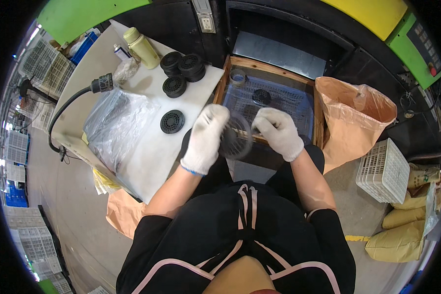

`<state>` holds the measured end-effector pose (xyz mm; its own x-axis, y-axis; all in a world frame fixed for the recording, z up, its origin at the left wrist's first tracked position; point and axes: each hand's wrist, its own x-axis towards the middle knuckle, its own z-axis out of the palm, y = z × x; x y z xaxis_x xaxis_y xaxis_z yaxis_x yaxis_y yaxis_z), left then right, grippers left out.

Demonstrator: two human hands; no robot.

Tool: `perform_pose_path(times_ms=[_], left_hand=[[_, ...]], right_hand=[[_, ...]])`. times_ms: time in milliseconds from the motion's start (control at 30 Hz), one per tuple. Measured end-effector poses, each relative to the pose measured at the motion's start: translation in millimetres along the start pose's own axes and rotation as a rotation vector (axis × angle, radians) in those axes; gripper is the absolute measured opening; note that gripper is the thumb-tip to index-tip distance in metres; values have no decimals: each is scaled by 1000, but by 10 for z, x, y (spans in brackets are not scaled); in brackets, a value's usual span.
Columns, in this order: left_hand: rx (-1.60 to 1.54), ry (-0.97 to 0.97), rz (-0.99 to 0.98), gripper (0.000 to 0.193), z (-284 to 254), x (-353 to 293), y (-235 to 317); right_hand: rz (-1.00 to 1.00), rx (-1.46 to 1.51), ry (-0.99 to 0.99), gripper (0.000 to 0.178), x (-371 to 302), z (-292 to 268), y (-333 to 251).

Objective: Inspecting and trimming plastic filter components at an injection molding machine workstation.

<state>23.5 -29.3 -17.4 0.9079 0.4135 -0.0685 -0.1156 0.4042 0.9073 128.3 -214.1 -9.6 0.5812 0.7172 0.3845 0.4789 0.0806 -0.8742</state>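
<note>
My left hand (206,139), in a white glove, is closed on the edge of a round black plastic grille (236,142), which is tilted and blurred in front of my body. To its right, my right hand (278,131), also gloved, has its fingers curled together, apart from the grille. Whether it pinches something small I cannot make out. Left of my left hand, a single black vented disc (172,121) lies on the white tabletop (149,169). Behind it are stacks of similar discs (174,85). Beyond my hands, another black disc (261,97) lies in a blue crate (294,115).
A clear plastic bag (120,122), a pale green bottle (141,47) and a thick black cable (54,120) are at the left table. A wooden frame (274,67) surrounds the crate. On the right stand an open paper sack (345,122) and a white plastic basket (384,171).
</note>
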Motion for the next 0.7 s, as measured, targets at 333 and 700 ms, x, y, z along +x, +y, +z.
perform_pose_path(times_ms=[333,700], left_hand=[[81,94,39,13,-190,220,-79],[12,-146,-59,8,-20,-11,68]], right_hand=[[407,258,252,33,14,31,-22],[102,-193,110,33,50,38,-165]])
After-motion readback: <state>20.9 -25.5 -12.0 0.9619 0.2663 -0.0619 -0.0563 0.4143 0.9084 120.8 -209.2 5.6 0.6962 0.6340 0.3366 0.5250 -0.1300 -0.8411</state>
